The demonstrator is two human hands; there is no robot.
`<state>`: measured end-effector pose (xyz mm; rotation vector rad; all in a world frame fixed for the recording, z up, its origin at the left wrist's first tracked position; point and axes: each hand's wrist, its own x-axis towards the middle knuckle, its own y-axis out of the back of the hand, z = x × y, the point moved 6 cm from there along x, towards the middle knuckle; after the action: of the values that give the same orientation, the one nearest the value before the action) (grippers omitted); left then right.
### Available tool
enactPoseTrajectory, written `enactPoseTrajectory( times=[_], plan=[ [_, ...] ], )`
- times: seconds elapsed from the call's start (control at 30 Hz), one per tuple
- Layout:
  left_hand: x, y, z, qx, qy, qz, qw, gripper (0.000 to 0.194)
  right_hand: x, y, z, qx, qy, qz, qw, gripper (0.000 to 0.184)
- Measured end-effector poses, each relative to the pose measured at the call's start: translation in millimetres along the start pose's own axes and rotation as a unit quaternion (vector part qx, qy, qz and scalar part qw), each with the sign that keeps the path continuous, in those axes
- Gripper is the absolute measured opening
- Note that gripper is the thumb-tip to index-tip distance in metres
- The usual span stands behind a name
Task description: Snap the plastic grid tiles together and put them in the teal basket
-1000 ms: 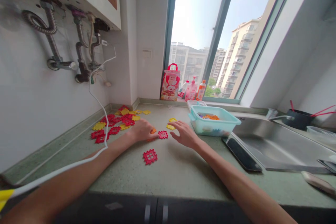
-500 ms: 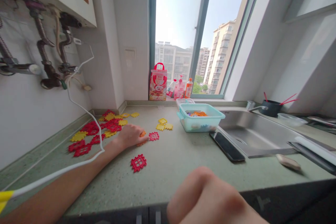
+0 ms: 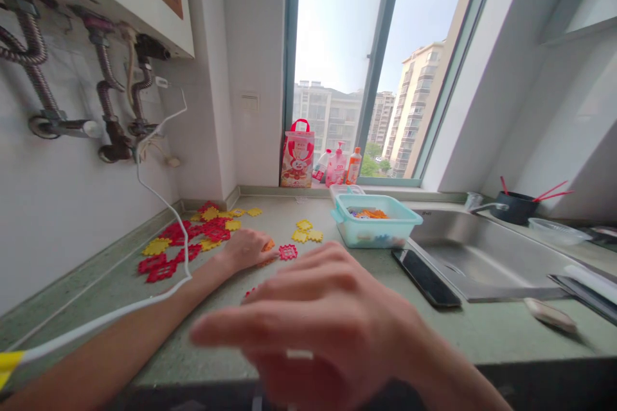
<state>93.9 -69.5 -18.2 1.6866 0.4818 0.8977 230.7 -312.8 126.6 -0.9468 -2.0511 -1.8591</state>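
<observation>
My left hand (image 3: 247, 249) rests low on the counter, fingers curled over an orange interlocking plastic piece (image 3: 268, 245) whose edges show past the fingertips. A red windowed piece (image 3: 288, 252) lies just right of it. My right hand (image 3: 328, 308) hovers close to the camera, blurred, fingers stretched to the left and apart; I see nothing held in it. Behind its fingers, the edge of another red piece (image 3: 250, 292) peeks out, mostly hidden. Several yellow pieces (image 3: 308, 231) sit between the left hand and the box.
A heap of red and yellow pieces (image 3: 187, 237) lies by the left wall. A turquoise box (image 3: 378, 231) holds orange pieces. A black phone (image 3: 427, 277) lies beside the steel sink (image 3: 482, 263). A white cable (image 3: 110, 319) crosses over my left arm. Bottles (image 3: 336, 167) line the sill.
My right hand has risen from the lower edge and moved up and left, now covering most of the near red piece. My left hand stays on the orange piece. The view has shifted slightly.
</observation>
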Motion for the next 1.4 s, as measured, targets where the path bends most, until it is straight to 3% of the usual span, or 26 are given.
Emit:
enactPoseTrajectory(
  times=[0.07, 0.17, 0.23, 0.3, 0.5, 0.67, 0.77, 0.9, 1.0, 1.17, 1.4],
  plan=[
    [0, -0.1, -1, 0.004, 0.002, -0.002, 1.0, 0.036, 9, -25, 63, -0.066, -0.028, 0.021, 0.997, 0.033],
    [1, 0.0, -3, 0.026, 0.006, 0.012, 1.0, 0.042, -7, -74, 154, -0.116, -0.093, -0.055, 0.987, 0.02],
    [1, 0.6, -6, 0.038, 0.003, 0.024, 0.999, 0.045, -24, -100, 189, -0.097, -0.105, -0.096, 0.985, 0.017],
    [0, 1.9, -9, 0.042, -0.011, 0.023, 0.999, 0.04, -39, -113, 207, -0.089, -0.124, -0.106, 0.982, 0.018],
    [-12, 11.0, -8, -0.036, -0.105, -0.019, 0.994, 0.016, -52, -108, 232, -0.142, -0.227, -0.053, 0.962, 0.028],
    [-21, 12.9, 12, -0.183, -0.214, -0.018, 0.959, 0.042, -57, -113, 238, -0.105, -0.233, -0.027, 0.966, 0.053],
    [-17, 12.5, 8, -0.194, -0.186, 0.019, 0.963, 0.04, -58, -116, 236, -0.071, -0.21, -0.024, 0.975, 0.062],
    [-15, 12.3, -4, -0.178, -0.157, 0.016, 0.971, 0.037, -57, -115, 238, -0.051, -0.205, -0.026, 0.977, 0.027],
    [-17, 11.9, -5, -0.182, -0.167, -0.002, 0.969, 0.048, -59, -111, 244, -0.056, -0.225, -0.012, 0.973, 0.02],
    [-17, 4.9, -5, -0.197, -0.134, -0.025, 0.971, 0.054, -63, -110, 249, -0.068, -0.247, -0.006, 0.967, 0.03],
    [-16, -4.3, -7, -0.265, -0.118, -0.028, 0.957, 0.038, -66, -109, 251, -0.049, -0.273, 0.018, 0.961, 0.048]
  ],
)
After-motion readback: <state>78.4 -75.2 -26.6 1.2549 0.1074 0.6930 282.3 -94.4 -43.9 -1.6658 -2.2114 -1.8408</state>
